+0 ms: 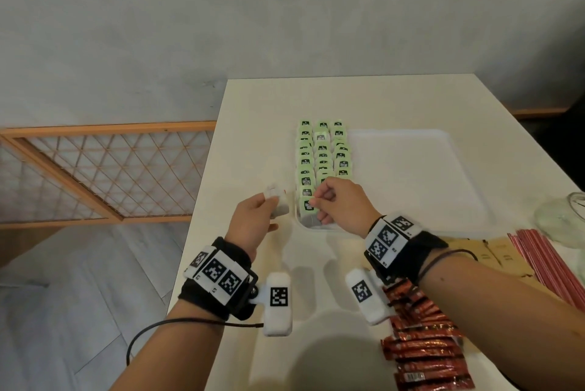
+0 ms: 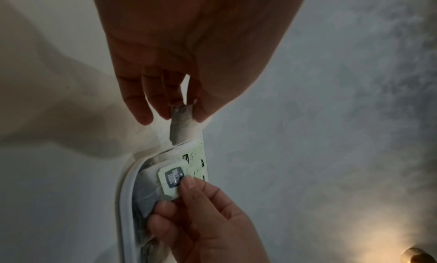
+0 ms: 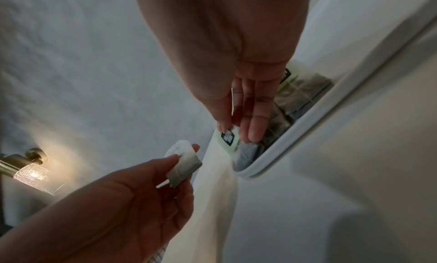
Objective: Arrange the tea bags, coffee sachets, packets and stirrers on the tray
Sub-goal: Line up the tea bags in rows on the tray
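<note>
Tea bags (image 1: pixel 321 156): three rows at tray (image 1: pixel 411 150) left edge. Light, soft, crushable; best lifted by paper tag. Right hand (image 1: pixel 340 200) pinches nearest tag (image 2: pixel 171 181); left hand (image 1: pixel 253 219) holds spare bag (image 1: pixel 278 204) beside tray.

The green tea bag tag (image 2: pixel 172 181) pinched at the right hand's (image 2: pixel 201 220) fingertips carries a dark badge with white lettering, too blurred to read. The other tags (image 1: pixel 321 153) beyond the fingers bear the same badge. The wrist bands (image 1: pixel 387 240) show square black-and-white coded markers.
</note>
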Tool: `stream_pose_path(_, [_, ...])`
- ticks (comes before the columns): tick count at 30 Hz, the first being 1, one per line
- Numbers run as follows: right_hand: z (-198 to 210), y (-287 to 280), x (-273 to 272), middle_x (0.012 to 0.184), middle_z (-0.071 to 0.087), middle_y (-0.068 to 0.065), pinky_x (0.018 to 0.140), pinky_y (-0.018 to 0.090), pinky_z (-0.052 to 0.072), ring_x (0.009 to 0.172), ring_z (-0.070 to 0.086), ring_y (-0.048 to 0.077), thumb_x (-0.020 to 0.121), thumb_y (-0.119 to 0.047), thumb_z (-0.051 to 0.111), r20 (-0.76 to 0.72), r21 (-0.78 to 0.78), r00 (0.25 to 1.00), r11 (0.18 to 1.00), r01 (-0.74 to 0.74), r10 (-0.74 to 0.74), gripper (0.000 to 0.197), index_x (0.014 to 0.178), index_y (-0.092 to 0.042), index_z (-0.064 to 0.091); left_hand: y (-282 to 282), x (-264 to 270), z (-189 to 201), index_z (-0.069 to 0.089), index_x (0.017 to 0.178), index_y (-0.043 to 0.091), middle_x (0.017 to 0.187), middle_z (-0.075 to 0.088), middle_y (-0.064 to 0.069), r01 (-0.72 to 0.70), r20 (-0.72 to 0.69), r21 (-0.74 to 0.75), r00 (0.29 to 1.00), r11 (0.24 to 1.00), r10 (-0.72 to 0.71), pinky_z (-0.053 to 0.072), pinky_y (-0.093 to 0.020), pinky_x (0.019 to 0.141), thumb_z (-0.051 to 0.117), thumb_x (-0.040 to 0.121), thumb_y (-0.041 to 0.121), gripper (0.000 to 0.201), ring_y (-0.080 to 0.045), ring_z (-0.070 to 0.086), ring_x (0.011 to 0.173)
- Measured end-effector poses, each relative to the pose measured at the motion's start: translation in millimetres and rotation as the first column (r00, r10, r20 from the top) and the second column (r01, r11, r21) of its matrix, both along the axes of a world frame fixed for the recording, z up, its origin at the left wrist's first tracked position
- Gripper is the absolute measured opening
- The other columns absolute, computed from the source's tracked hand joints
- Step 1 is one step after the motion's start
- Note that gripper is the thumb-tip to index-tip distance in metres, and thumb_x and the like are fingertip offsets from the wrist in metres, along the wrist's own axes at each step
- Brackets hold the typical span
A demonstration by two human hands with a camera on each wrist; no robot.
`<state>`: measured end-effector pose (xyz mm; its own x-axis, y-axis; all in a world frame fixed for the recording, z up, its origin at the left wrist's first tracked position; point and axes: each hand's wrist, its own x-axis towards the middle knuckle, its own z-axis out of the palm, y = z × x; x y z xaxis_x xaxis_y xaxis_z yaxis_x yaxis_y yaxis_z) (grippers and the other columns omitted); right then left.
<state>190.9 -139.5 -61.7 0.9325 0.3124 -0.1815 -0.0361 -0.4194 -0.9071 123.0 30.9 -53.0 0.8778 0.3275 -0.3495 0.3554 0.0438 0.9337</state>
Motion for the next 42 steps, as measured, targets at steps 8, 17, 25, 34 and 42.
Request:
stream_pose_path(8, [8.8,-0.4,0.0,0.072,0.062,0.006,0.047,0.023,0.052,0.045,0.06,0.009,0.088,-0.015,0.07,0.011,0.032,0.999,0.999,0.038,-0.038,0.014,0.096,-0.006,0.063,-3.1,6.0,-7.6,0.063,0.113,0.009,0.092,0.069,-0.006,-0.005,0.049,0.048,0.999,0.999,0.002,0.051,-0.024,0.064,0.067,0.091,0.014,0.023,-0.014,0.064,0.078])
stream_pose_path(17, [32.5,-19.1,1.3,0.068,0.062,0.005,0.062,0.033,0.057,0.059,0.064,0.013,0.088,-0.019,0.07,0.074,0.044,0.996,0.998,0.048,-0.051,0.019,0.077,-0.008,0.059,-40.2,20.4,10.5,0.055,0.088,0.025,0.092,0.062,0.006,0.047,0.239,0.364,0.961,0.93,-0.142,0.045,-0.018,0.071,0.077,0.081,0.02,0.023,-0.01,0.058,0.079])
stream_pose_path(25, [30.0,-35.7,-5.2,0.068,0.062,0.008,0.07,0.043,0.055,0.064,0.061,0.024,0.086,-0.023,0.069,0.146,0.001,0.985,0.996,0.094,-0.093,0.024,0.071,-0.013,0.054,-70.0,16.2,13.3,0.06,0.094,0.019,0.086,0.064,0.007,0.193,0.168,0.469,0.939,0.862,-0.302,0.047,-0.02,0.064,0.078,0.079,0.036,0.029,-0.013,0.063,0.073])
stream_pose_path(34, [25.4,-47.5,-8.1,0.09,0.058,-0.001,0.058,0.029,0.051,0.062,0.058,0.012,0.093,-0.017,0.062,0.061,0.044,0.996,0.997,0.065,-0.068,0.013,0.105,-0.012,0.058,-53.6,29.7,10.1,0.067,0.095,0.013,0.086,0.069,0.001,0.292,0.151,0.353,0.92,0.889,-0.362,0.05,-0.03,0.074,0.068,0.087,0.015,0.008,-0.013,0.063,0.073])
stream_pose_path(42, [1.6,-53.2,-3.9,0.069,0.059,0.003,0.053,0.023,0.05,0.06,0.058,0.014,0.094,-0.016,0.062,-0.037,-0.171,0.999,0.984,-0.044,0.038,0.014,0.083,-0.011,0.056,-15.5,41.1,-6.0,0.066,0.118,0.027,0.107,0.058,0.004,0.347,-0.052,0.54,0.923,0.766,-0.382,0.042,-0.028,0.087,0.08,0.077,0.028,0.042,-0.015,0.055,0.1])
